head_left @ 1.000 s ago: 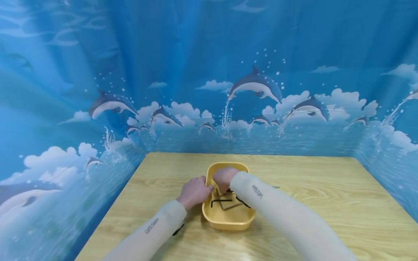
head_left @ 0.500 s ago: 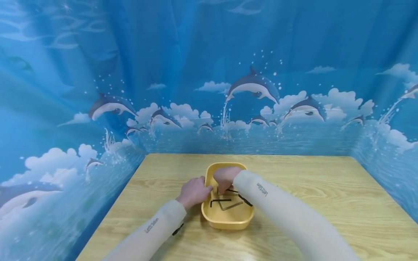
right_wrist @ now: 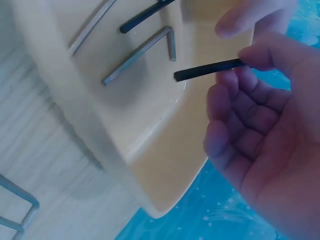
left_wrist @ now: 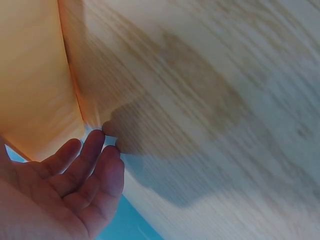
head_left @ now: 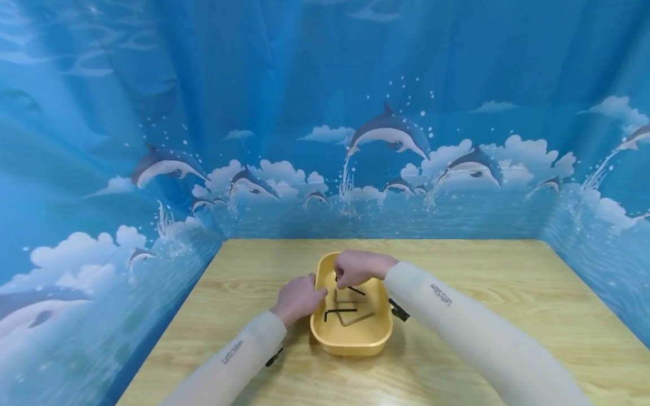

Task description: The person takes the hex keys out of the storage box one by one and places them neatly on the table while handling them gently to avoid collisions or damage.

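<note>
A yellow plastic tray (head_left: pixel 350 343) stands on the table. My left hand (head_left: pixel 298 296) grips its left rim, thumb over the edge; in the left wrist view the fingers (left_wrist: pixel 100 170) lie along the outer wall. Over the tray's far end, my right hand (head_left: pixel 359 268) pinches a black hex key (right_wrist: pixel 207 69) between thumb and forefinger. Its other end is hidden by the hand. Below it in the tray lie a silver hex key (right_wrist: pixel 137 55), another black hex key (head_left: pixel 341 310) and another silver one (head_left: pixel 358 320).
Bent silver metal rods (right_wrist: pixel 34 205), likely hex keys, lie on the table outside the tray; in the head view the right sleeve (head_left: pixel 457 307) hides that spot. Wood-grain tabletop (head_left: pixel 254 270) surrounds the tray. A blue dolphin-print curtain (head_left: pixel 284 141) hangs behind and at the sides.
My right hand has risen from the tray's bottom and shifted slightly right, lifting the black hex key. My left hand keeps its grip on the rim.
</note>
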Motion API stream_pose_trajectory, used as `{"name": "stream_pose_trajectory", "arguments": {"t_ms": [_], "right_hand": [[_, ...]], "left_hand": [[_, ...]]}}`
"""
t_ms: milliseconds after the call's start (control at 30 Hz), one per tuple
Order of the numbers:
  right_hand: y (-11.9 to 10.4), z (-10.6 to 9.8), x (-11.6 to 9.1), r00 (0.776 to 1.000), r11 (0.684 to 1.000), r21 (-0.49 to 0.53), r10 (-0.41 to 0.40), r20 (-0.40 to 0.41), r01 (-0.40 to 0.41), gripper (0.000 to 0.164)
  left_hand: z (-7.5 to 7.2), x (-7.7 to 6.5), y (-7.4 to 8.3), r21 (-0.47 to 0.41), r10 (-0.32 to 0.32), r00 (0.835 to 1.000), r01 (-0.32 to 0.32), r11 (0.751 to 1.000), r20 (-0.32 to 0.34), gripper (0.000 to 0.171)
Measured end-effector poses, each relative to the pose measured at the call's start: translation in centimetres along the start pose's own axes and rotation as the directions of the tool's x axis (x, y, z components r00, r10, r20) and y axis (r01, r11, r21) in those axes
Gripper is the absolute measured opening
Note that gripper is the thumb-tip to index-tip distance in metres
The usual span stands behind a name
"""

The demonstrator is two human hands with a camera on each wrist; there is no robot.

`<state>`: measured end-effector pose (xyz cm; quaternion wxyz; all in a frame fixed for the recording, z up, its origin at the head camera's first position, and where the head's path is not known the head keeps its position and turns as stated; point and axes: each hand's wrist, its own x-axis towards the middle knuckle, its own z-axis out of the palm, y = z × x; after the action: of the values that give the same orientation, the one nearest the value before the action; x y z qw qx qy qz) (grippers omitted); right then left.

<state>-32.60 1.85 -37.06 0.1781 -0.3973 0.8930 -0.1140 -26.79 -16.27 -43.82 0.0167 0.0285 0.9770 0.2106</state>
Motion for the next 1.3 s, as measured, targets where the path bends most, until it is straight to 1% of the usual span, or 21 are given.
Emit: {"name": "stream_pose_trajectory", "arguments": {"t_ms": [67,167,267,333,500,600,667,767,967,1067,1200,1300], "right_hand": [[0.2,0.1,-0.6,1.000,0.998,0.057,-0.013,-0.018,0.014,0.040],[0.5,0.1,-1.7,0.999,0.987,0.158,-0.006,-0.040,0.013,0.029],[1.0,-0.2,-2.9,0.996,0.965,0.262,0.012,-0.084,0.010,0.018],[1.3,-0.4,-3.6,0.993,0.948,0.317,0.019,-0.120,0.020,0.014],[2.2,-0.8,-5.2,0.979,0.913,0.405,0.038,-0.200,0.048,0.012],[2.6,-0.9,-6.2,0.971,0.888,0.459,0.085,-0.224,0.028,0.012],[2.9,-0.8,-6.8,0.964,0.870,0.493,0.133,-0.232,-0.001,0.013],[3.3,-0.7,-7.7,0.950,0.849,0.526,0.195,-0.242,-0.040,0.012],[4.1,-0.4,-8.9,0.927,0.816,0.574,0.261,-0.269,-0.064,0.015],[5.0,0.0,-9.8,0.915,0.798,0.598,0.294,-0.275,-0.076,0.012],[6.6,0.8,-11.1,0.901,0.784,0.611,0.335,-0.274,-0.106,0.010],[7.7,1.5,-12.0,0.884,0.773,0.615,0.387,-0.262,-0.156,0.011]], "left_hand": [[0.1,-0.1,0.0,0.009,0.004,1.000,-0.004,1.000,-0.002,0.033],[0.2,0.0,0.0,0.002,0.010,1.000,-0.010,1.000,0.006,0.035],[0.1,0.2,0.1,-0.017,0.014,1.000,-0.014,1.000,0.013,0.037],[0.0,0.4,0.2,-0.022,0.015,1.000,-0.014,1.000,0.016,0.040],[-0.5,0.6,0.5,-0.009,0.002,1.000,-0.002,1.000,0.014,0.047],[-0.7,0.7,0.5,0.007,-0.007,1.000,0.007,1.000,0.016,0.050],[-0.8,0.6,0.5,0.007,-0.007,1.000,0.007,1.000,0.022,0.051],[-0.8,0.6,0.4,0.003,0.001,1.000,-0.001,1.000,0.025,0.051],[-1.1,0.3,0.1,0.005,-0.005,1.000,0.005,1.000,0.014,0.045],[-1.0,0.1,0.1,0.015,-0.010,1.000,0.010,1.000,0.020,0.047],[-0.8,0.2,0.2,0.015,-0.009,1.000,0.008,1.000,0.030,0.048],[-0.6,0.3,0.2,0.010,-0.009,0.999,0.009,1.000,0.037,0.049]]}}
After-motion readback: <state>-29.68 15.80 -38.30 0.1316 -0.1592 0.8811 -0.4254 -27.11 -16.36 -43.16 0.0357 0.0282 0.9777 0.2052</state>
